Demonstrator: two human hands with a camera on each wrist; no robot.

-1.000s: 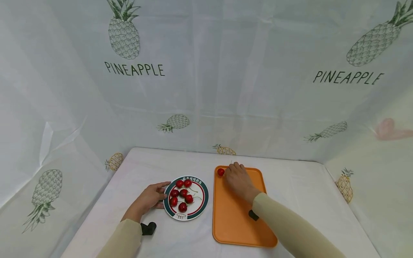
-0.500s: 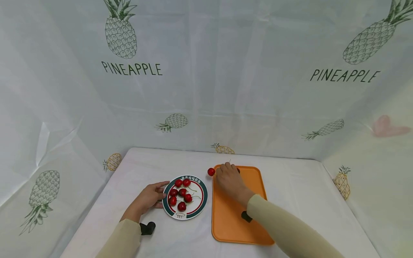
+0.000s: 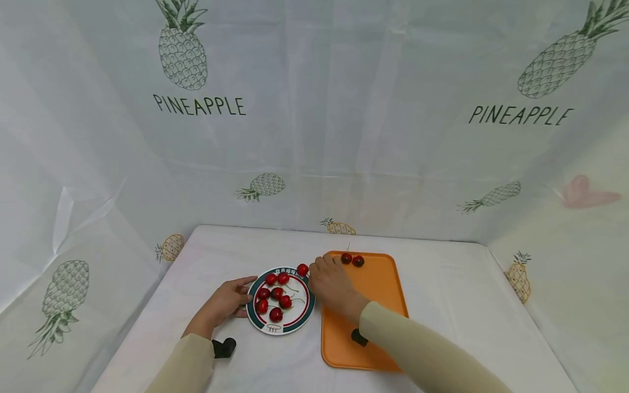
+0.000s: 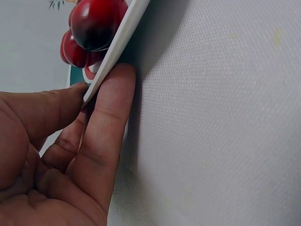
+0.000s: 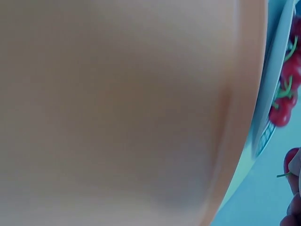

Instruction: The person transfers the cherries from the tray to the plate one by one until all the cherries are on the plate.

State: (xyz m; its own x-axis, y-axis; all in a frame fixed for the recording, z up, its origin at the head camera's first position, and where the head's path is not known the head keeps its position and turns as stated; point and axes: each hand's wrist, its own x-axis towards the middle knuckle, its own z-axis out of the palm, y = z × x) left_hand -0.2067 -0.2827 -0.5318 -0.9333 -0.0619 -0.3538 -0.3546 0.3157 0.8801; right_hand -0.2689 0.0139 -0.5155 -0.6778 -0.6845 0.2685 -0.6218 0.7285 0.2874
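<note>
My left hand (image 3: 227, 302) pinches the left rim of a round white plate (image 3: 297, 313) with a green border, thumb above and fingers below, as the left wrist view shows close up. Several red cherries (image 3: 277, 293) with green stems lie on the plate. My right hand (image 3: 331, 281) holds a single cherry (image 3: 302, 269) in its fingertips, over the plate's upper right rim in the head view. That cherry (image 5: 289, 161) also shows at the right edge of the right wrist view, with only part of the fingers (image 5: 294, 207) visible.
An orange tray (image 3: 380, 289) lies right of the plate, partly under my right forearm. Two dark red cherries (image 3: 358, 261) sit at its far end. The white-covered table (image 3: 442, 295) meets a pineapple-printed curtain (image 3: 368, 136) behind and at the sides.
My right hand has moved left from the tray's far end to the plate, carrying a cherry. Two cherries on the tray have come into sight. The left hand stays at the plate rim.
</note>
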